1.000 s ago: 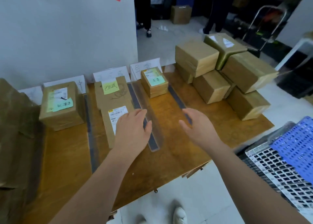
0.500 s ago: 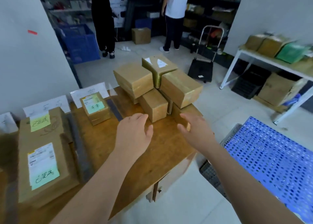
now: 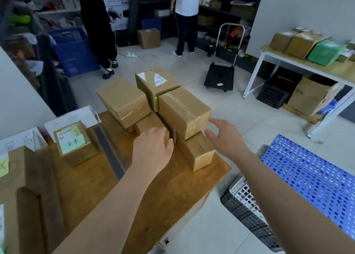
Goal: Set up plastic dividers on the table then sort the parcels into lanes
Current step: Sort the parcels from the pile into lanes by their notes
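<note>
Hands, two, open, left [image 3: 152, 148], right [image 3: 223, 138], six stacked parcels [image 3: 184, 111]

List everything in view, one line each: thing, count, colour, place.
stacked parcels: about six, brown, table's far right corner
labelled parcel: one, brown with green note, in a lane
divider strip: one, dark, right of it
paper signs: two, white, table's back edge
table: one, wooden
crates: blue and white, floor, right
hand trolley: one, black, floor
left hand: open, at the stack
right hand: open, beside the stack
</note>
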`<state>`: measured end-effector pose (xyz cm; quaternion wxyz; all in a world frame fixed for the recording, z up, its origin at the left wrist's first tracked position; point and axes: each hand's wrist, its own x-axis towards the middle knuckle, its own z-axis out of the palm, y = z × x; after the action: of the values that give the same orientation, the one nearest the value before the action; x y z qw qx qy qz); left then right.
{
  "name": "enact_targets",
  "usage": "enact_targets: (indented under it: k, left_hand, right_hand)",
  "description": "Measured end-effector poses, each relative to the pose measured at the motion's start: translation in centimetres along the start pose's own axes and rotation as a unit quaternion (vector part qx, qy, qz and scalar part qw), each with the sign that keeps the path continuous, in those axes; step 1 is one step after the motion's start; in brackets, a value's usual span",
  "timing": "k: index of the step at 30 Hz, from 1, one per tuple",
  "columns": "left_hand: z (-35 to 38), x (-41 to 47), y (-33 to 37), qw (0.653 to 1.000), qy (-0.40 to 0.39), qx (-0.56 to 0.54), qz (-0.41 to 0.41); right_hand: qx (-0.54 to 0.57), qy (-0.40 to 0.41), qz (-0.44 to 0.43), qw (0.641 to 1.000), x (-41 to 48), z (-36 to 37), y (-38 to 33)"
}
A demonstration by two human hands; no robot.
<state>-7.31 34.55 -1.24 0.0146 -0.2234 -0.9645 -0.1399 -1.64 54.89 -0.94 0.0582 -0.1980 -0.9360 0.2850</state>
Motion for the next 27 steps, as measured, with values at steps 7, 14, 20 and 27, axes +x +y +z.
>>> enact_targets:
  k: [7, 14, 20, 27]
  left_hand:
    - [1.4, 6.8, 1.0, 0.998, -0.042, -0.03, -0.028]
    - [3.2, 10.8, 3.8, 0.98, -0.098, -0.14, -0.102]
    - [5.0, 11.4, 5.1, 0.897, -0.074, -0.361, -0.245]
    - [6.8, 7.8, 5.7, 0.822, 0.012, -0.482, -0.302]
  right_hand:
    - [0.022, -0.019, 0.064, 0.998, 6.3, 0.3, 1.3]
    - [0.104, -0.06, 0.088, 0.989, 11.5, 1.5, 2.8]
    - [0.283, -0.101, 0.089, 0.95, 13.9, 1.4, 4.7]
    - [0.367, -0.251, 0.073, 0.893, 12.7, 2.1, 6.4]
